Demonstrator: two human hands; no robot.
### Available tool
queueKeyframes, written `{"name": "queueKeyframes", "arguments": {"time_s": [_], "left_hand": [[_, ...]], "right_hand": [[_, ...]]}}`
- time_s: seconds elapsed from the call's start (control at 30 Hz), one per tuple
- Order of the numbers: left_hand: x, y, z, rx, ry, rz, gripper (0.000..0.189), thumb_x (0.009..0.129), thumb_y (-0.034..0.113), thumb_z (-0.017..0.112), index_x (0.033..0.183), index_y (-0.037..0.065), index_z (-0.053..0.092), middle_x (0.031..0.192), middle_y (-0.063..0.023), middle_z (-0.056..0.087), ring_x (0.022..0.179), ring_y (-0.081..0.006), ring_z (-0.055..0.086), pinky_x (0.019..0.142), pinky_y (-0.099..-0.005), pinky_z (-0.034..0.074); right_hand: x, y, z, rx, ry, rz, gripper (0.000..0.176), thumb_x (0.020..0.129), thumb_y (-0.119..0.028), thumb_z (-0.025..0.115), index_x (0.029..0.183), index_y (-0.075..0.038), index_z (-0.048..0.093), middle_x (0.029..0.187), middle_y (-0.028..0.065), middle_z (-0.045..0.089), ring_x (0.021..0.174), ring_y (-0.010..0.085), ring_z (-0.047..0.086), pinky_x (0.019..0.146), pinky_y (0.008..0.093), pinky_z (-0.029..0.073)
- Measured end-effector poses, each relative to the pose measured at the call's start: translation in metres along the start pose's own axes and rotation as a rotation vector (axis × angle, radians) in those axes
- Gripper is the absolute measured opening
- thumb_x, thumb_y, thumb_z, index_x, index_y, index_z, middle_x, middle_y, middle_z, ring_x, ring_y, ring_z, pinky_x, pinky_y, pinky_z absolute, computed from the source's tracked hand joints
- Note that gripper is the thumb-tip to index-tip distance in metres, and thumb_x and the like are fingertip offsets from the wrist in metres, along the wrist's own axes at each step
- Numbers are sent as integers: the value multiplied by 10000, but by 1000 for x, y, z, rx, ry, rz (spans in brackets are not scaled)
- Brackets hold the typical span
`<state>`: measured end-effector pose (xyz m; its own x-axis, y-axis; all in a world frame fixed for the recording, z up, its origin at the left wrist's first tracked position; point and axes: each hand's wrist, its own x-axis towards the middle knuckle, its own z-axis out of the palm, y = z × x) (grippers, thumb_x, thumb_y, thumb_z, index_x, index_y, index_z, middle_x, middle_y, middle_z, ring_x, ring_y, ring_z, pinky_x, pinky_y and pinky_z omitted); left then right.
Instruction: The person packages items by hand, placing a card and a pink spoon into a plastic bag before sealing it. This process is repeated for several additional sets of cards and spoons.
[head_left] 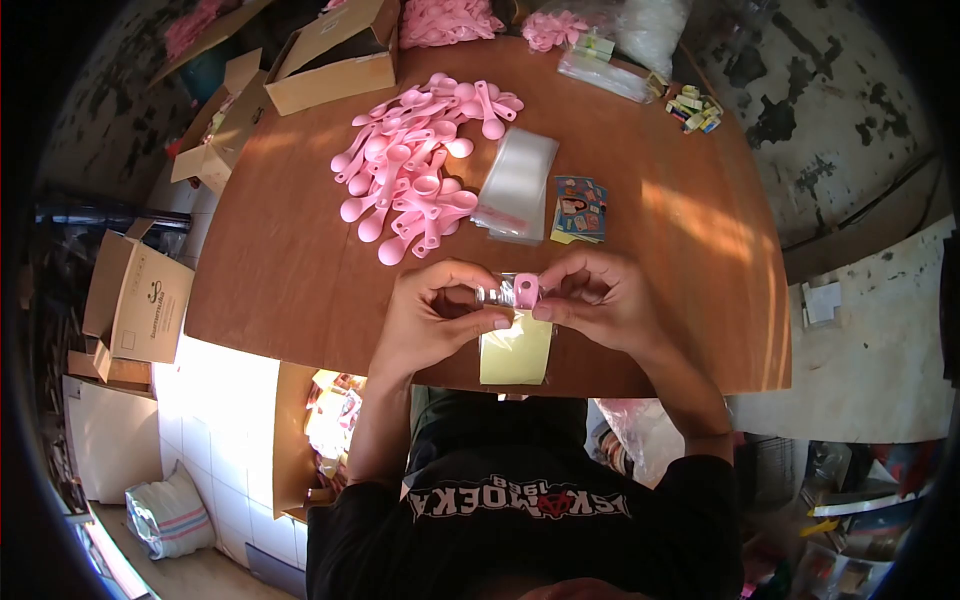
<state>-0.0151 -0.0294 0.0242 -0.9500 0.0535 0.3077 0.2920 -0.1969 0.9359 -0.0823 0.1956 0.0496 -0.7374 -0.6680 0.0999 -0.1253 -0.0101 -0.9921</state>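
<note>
Near the front table edge, my left hand pinches the left side of a clear plastic bag. The fingers of my right hand are closed on the bag's right side, by the pink handle of a spoon. A pale yellow card hangs below my thumbs, seemingly inside the bag. The rest of the spoon is hidden. Beyond my hands lie a heap of pink measuring spoons, a stack of clear bags and a small pile of printed cards.
An opened cardboard box stands on the wooden table at the back left. More pink spoons are at the far edge. Small yellow-white boxes lie back right. Another carton stands left of the table.
</note>
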Motion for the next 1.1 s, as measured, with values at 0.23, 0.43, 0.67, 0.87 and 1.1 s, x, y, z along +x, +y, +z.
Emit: {"name": "queueKeyframes", "arguments": {"time_s": [0.23,0.43,0.67,0.87,1.1], "left_hand": [[-120,33,-77,477,-211,-351,217,757,-40,779,945,-41,670,891,-114,709,815,-178,722,685,-259,592],[-226,-22,-120,1347,-33,-1168,495,745,100,784,1193,-7,602,1014,-204,697,982,-359,668,835,-416,533],[-174,-16,-79,442,-270,-619,302,943,134,612,1217,11,579,1021,-155,711,916,-270,712,788,-350,557],[-76,17,-35,538,-164,-200,300,899,61,643,1197,43,604,1054,-151,696,891,-270,710,725,-343,555],[1,-4,-5,847,-28,278,209,798,44,727,1001,70,681,1172,-128,642,1047,-302,652,1060,-469,382]], "right_hand": [[33,7,-2,-509,35,-245,196,820,-94,768,986,-30,687,831,67,670,748,127,662,742,255,542],[108,56,-42,-1112,96,-422,136,768,-152,718,857,-50,704,861,121,694,679,285,664,690,380,515],[149,71,-48,-1260,-49,2,119,734,-214,700,724,-99,727,750,107,703,750,255,686,771,442,454],[113,40,-34,-1380,98,-321,99,803,-186,658,760,-142,736,786,49,687,824,219,639,823,412,394],[20,-31,13,-939,-386,-340,96,821,-208,713,819,-112,718,822,4,646,866,198,623,857,376,423]]}}
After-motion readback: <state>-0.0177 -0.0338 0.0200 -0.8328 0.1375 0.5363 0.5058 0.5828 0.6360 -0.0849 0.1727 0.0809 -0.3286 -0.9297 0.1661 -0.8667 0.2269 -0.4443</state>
